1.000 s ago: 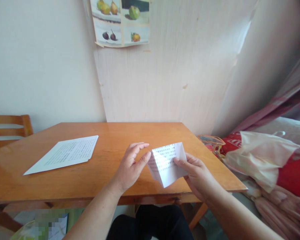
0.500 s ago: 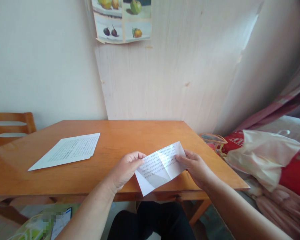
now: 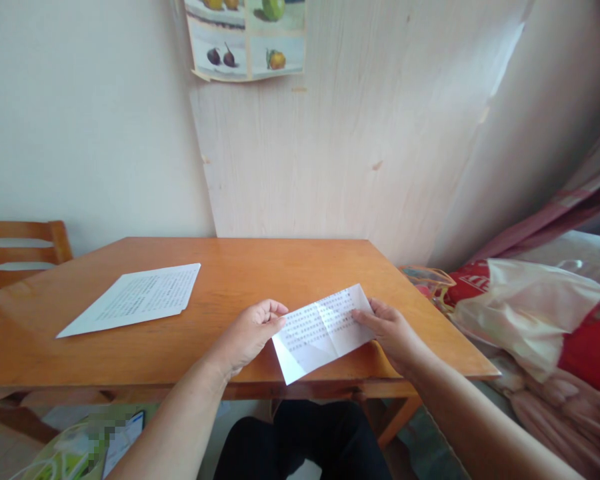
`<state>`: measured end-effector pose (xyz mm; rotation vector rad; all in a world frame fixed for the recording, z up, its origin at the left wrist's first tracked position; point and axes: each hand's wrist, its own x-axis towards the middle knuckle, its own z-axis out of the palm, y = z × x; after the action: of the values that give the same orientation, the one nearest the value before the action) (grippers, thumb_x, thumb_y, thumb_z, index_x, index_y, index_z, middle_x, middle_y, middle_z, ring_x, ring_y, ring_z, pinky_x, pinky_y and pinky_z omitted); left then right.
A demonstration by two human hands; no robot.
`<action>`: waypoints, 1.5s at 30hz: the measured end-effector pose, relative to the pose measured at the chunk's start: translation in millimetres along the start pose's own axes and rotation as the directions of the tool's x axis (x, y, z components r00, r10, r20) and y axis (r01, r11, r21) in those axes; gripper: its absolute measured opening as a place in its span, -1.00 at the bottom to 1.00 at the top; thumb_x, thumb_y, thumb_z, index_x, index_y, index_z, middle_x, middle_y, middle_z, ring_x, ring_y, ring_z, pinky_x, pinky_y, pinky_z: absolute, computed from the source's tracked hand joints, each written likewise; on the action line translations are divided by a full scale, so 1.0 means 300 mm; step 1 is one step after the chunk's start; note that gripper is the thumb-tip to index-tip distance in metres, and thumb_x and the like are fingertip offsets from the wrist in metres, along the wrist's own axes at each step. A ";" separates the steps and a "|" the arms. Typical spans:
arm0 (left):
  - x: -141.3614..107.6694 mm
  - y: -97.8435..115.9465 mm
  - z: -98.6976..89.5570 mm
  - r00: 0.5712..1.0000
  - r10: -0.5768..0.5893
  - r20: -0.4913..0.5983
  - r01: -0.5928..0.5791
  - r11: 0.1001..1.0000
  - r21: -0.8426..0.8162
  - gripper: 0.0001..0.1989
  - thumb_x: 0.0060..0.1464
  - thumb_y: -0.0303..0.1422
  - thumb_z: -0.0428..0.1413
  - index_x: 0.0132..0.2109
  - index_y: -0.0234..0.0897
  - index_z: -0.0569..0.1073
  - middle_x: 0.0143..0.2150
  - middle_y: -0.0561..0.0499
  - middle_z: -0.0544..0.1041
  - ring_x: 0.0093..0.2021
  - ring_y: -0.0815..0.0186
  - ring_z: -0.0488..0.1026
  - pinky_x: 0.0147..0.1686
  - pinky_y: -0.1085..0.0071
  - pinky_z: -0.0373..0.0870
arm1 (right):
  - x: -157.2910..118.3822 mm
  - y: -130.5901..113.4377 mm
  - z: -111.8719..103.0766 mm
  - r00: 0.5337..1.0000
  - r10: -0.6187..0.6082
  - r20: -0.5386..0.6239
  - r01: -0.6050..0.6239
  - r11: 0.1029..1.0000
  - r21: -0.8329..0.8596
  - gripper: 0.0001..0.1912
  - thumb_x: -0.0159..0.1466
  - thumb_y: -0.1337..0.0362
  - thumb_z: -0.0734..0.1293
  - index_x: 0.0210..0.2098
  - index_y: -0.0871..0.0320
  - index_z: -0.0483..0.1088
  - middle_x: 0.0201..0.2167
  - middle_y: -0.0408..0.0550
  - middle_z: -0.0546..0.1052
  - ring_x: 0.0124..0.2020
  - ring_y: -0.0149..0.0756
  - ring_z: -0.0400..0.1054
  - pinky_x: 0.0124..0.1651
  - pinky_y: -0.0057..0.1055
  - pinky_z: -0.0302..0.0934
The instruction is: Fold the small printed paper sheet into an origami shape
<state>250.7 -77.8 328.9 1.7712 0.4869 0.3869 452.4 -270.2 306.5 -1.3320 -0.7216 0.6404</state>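
A folded sheet of printed paper (image 3: 320, 333) is held up over the table's front edge, tilted with its right end higher. A crease runs down its middle, and lines of small text cover the side facing me. My left hand (image 3: 255, 333) pinches the upper left edge between thumb and fingers. At the right end, my right hand (image 3: 393, 330) grips the paper, its thumb on the printed side and its fingers behind. Farther left on the wooden table (image 3: 260, 267) lies a flat white stack of printed sheets (image 3: 140, 297).
A wooden chair (image 3: 25, 253) stands at the table's left. To the right are a white plastic bag (image 3: 520, 313), red packages and pinkish cloth. A fruit picture poster (image 3: 247, 50) hangs on the wall. Below the table at left sits a greenish container (image 3: 65, 453).
The paper's lower left corner has risen slightly and its surface looks flatter. Both hands keep nearly the same places on it. The view has shifted a little.
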 end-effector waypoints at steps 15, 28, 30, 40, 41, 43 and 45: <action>0.013 -0.028 -0.025 0.996 -0.020 -0.084 0.031 0.991 0.131 -0.71 0.10 -0.36 0.08 -0.01 -0.28 0.38 -0.10 -0.07 0.55 -0.12 0.20 0.51 -0.09 0.27 0.38 | -0.013 0.007 -0.017 0.999 0.028 0.030 -0.023 0.987 -0.159 -0.70 0.15 0.07 0.43 -0.20 0.09 0.54 -0.28 -0.07 0.63 -0.29 -0.12 0.45 -0.26 -0.31 0.26; 0.040 -0.085 -0.034 0.979 0.065 -0.192 -0.008 0.959 0.284 -0.71 -0.01 -0.46 0.08 -0.07 -0.26 0.42 -0.14 -0.07 0.55 -0.15 0.20 0.51 -0.14 0.29 0.41 | -0.003 0.035 -0.019 0.999 0.026 0.019 -0.021 0.969 -0.248 -0.82 0.13 0.15 0.42 -0.31 0.10 0.47 -0.34 -0.10 0.59 -0.35 -0.21 0.40 -0.31 -0.36 0.23; 0.048 -0.093 -0.027 0.962 0.142 -0.232 -0.040 0.918 0.395 -0.71 0.00 -0.50 0.07 -0.09 -0.25 0.43 -0.07 -0.11 0.54 -0.06 0.17 0.50 -0.07 0.26 0.41 | 0.000 0.041 -0.017 1.000 0.023 0.015 -0.018 0.962 -0.272 -0.83 0.13 0.17 0.42 -0.32 0.10 0.47 -0.38 -0.12 0.58 -0.38 -0.23 0.39 -0.35 -0.37 0.21; 0.015 -0.028 0.107 0.885 0.466 0.005 -0.327 0.613 0.719 -0.77 0.20 -0.47 0.02 -0.05 -0.21 0.48 -0.07 -0.10 0.53 -0.01 0.13 0.46 0.03 0.18 0.37 | -0.008 0.028 0.006 1.000 -0.009 0.013 0.012 0.970 -0.242 -0.85 0.13 0.20 0.41 -0.30 0.07 0.52 -0.35 -0.10 0.61 -0.34 -0.16 0.43 -0.30 -0.32 0.27; 0.011 -0.028 0.121 0.885 0.465 0.021 -0.342 0.621 0.706 -0.76 0.21 -0.46 0.01 -0.04 -0.21 0.49 -0.06 -0.11 0.52 -0.01 0.14 0.46 0.03 0.19 0.37 | -0.007 0.030 0.004 1.000 -0.004 0.025 0.010 0.974 -0.227 -0.83 0.13 0.19 0.40 -0.28 0.07 0.52 -0.32 -0.09 0.62 -0.32 -0.15 0.45 -0.27 -0.30 0.29; 0.006 -0.034 0.141 0.888 0.458 0.034 -0.353 0.634 0.688 -0.75 0.22 -0.45 0.01 -0.02 -0.22 0.49 -0.05 -0.11 0.52 -0.01 0.14 0.46 0.03 0.19 0.38 | -0.005 0.037 -0.001 0.999 0.005 0.043 0.005 0.978 -0.210 -0.81 0.15 0.18 0.40 -0.24 0.07 0.53 -0.28 -0.07 0.63 -0.29 -0.14 0.46 -0.24 -0.29 0.30; 0.005 -0.044 0.150 0.890 0.454 0.036 -0.354 0.640 0.682 -0.75 0.23 -0.44 0.01 -0.01 -0.21 0.50 -0.05 -0.11 0.51 -0.01 0.14 0.45 0.03 0.19 0.38 | -0.004 0.044 -0.006 0.999 0.011 0.046 -0.001 0.978 -0.208 -0.81 0.16 0.17 0.40 -0.24 0.08 0.52 -0.29 -0.07 0.63 -0.30 -0.14 0.46 -0.25 -0.30 0.30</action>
<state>272.8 -111.5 305.0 2.6051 0.3326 0.7226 453.0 -270.5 293.0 -1.5158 -0.8411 0.6156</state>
